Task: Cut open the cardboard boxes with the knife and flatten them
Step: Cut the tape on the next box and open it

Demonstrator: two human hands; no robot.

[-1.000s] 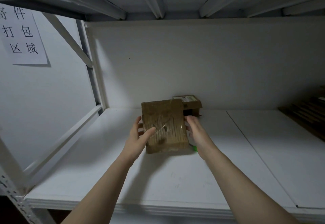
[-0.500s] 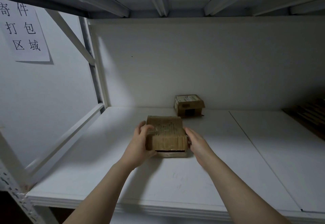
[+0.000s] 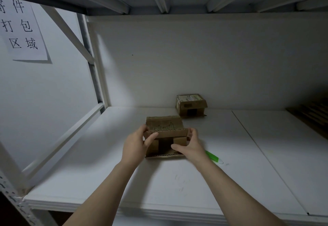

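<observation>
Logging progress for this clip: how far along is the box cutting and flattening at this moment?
Early to midway. Done: the near box has its facing end open, flaps loose. In hand: left hand and right hand grip its sides on the shelf; it is not yet flat. The green knife lies beside the right hand, unheld. Left: flattening this box, then the second box at the back wall.

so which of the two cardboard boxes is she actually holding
The nearer box, gripped by the left hand and right hand. The labelled box sits untouched by the back wall.
</observation>
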